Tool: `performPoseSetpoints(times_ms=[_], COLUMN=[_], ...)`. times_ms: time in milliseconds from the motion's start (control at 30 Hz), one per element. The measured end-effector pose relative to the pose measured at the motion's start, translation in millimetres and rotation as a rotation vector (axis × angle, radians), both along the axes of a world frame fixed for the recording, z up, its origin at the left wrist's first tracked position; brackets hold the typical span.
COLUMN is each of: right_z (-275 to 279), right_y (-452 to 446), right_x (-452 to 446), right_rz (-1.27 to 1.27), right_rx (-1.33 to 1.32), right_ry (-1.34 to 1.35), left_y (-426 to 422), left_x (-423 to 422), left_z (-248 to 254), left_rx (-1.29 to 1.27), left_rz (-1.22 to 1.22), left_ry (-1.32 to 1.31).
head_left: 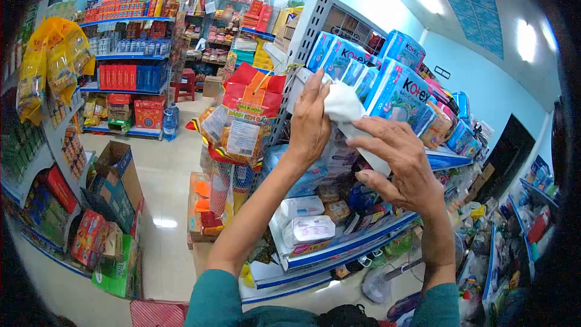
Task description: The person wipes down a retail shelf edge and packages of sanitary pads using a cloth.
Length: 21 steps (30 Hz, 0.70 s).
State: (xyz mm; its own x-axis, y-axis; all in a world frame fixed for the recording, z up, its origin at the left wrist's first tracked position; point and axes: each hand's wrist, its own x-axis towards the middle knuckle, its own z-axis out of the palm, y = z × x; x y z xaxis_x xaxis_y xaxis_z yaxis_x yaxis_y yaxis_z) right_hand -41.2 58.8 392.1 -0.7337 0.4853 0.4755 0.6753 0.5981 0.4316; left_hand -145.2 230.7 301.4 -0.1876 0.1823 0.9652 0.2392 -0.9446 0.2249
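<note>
My left hand (pixel 311 120) is raised beside the end of a shelf, fingers closed along the edge of a crumpled white cloth (pixel 344 102). From the right, my right hand (pixel 402 160) reaches to the cloth's lower side. Its fingers are stretched out and its thumb stands apart. The fingertips appear to touch the cloth, though the exact contact is hard to make out. Behind the cloth, blue Kotex packs (pixel 396 94) line the upper shelf. Left of my left hand hangs a red and yellow snack bag (pixel 251 115).
White wrapped packs (pixel 308 230) sit on the lower shelf (pixel 357 248). A fan base (pixel 376 284) stands on the floor at right. Across the aisle are an opened cardboard box (pixel 118 175), a water bottle (pixel 170 122) and a red stool (pixel 186 82).
</note>
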Motion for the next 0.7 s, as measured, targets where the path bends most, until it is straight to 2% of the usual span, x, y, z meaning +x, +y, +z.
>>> performPoseSetpoints(times_ms=[167,333,400,433,533,567,633,667,700], right_z=[-4.2,-6.3,-3.6,-1.6,11.4,13.7,17.5,18.7,19.7], right_y=[5.4,6.7,5.1,4.4,5.3,9.7,22.0,26.3,30.2], right_x=[-3.3,-1.7,3.4,7.3,20.9,22.2,26.3,28.6,31.3], right_rz=[0.020,0.058,0.164,0.217,0.178,0.124,0.011,-0.037,-0.085], right_rx=[0.043,0.029,0.114,0.155,0.422,0.462,0.548,0.502,0.457], right_ry=[0.041,0.072,0.130,0.158,0.227,0.280,0.384,0.404,0.425], left_y=[15.5,50.6,59.7,61.6,67.5,68.6,65.1,62.6,47.4], left_x=[-1.0,-1.6,-6.1,-6.2,-12.2,-14.0,-7.9,-4.2,-12.2], left_z=[10.4,26.2,33.1,37.9,57.7,63.9,77.7,83.8,94.2], left_rx=[-0.038,-0.125,-0.205,-0.201,-0.236,-0.265,-0.375,-0.426,-0.572], left_rz=[0.127,0.062,0.062,0.021,-0.162,-0.209,-0.142,-0.111,-0.221], left_ry=[-0.076,-0.200,-0.180,-0.265,-0.434,-0.436,-0.366,-0.330,-0.068])
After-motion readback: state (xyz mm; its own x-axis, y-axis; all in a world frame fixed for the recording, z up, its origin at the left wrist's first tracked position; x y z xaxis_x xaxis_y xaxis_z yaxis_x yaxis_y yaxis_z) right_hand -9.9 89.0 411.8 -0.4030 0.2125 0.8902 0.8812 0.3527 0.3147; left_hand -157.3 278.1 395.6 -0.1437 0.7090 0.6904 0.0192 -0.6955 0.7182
